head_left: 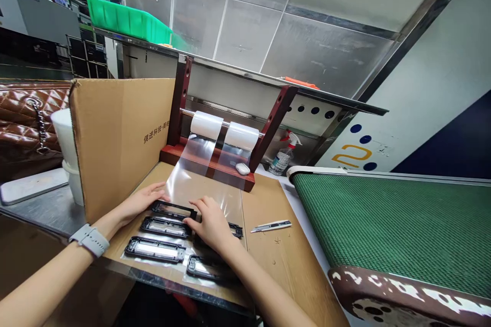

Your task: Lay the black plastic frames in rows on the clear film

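Observation:
Several black rectangular plastic frames lie on clear film in two columns. The farthest one on the left, a black plastic frame (174,209), is between my hands. My right hand (211,222) has its thumb and forefinger around that frame's right end, and partly covers the right column. My left hand (148,198) rests with fingers stretched out at the frame's far left corner, on or just above the film. Nearer to me are a second frame (165,227), a third frame (155,249) and a right-column frame (209,268). Clear film (194,163) runs down in two strips from two film rolls (241,136).
A utility knife (271,226) lies on the cardboard sheet (284,255) right of the frames. A cardboard panel (123,133) stands at left. Behind are the dark red roll stand (274,125) and a spray bottle (283,157). A green conveyor belt (399,219) runs along the right.

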Demonstrator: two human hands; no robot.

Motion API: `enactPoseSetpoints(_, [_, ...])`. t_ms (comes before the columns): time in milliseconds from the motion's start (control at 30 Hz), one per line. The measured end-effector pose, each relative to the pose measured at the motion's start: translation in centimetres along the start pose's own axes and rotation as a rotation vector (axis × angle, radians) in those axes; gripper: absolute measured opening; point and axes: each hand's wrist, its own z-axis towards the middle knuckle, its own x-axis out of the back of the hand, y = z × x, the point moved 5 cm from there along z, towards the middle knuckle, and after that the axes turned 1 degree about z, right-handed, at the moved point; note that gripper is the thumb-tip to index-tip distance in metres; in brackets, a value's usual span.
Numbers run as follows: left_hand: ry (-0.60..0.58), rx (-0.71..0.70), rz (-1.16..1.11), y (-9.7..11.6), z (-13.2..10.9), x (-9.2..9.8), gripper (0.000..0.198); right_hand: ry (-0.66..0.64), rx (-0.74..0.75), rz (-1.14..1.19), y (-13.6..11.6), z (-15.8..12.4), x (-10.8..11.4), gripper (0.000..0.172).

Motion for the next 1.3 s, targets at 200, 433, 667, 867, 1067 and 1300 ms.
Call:
enactPoseSetpoints(200, [0.146, -0.155, 0.332, -0.5, 0.0, 0.4, 0.071, -0.024, -0.11, -0.286, 3.4, -4.9, 6.0, 0.035])
enactPoseSetpoints(433, [-0.086, -0.341, 0.804, -3.5, -1.8, -3.7, 0.063, -0.171, -0.322, -0.556, 14.2, -12.5, 9.0, 0.032])
enactPoseSetpoints(667, [0.0, -0.441, 0.955, -2.0, -2.1, -4.6, 0.057, -0.219, -0.317, -0.666, 15.6, -11.4, 7.7, 0.02])
enactPoseSetpoints(867, [-0.017, -0.607, 0.963, -1.1, -4.3, -6.7, 0.047, -0.204, -0.318, -0.673, 13.3, -10.0, 8.9, 0.012])
enactPoseSetpoints(1067, [-0.029, -0.691, 0.948, -1.8, -4.4, -7.5, 0.046, -0.036, -0.335, -0.629, 11.6, -9.7, 13.0, 0.023])
enactPoseSetpoints(1300, [-0.157, -0.659, 1.071, -1.0, -5.3, -8.2, 0.049, -0.053, -0.1, -0.418, 7.3, -10.9, 10.8, 0.024])
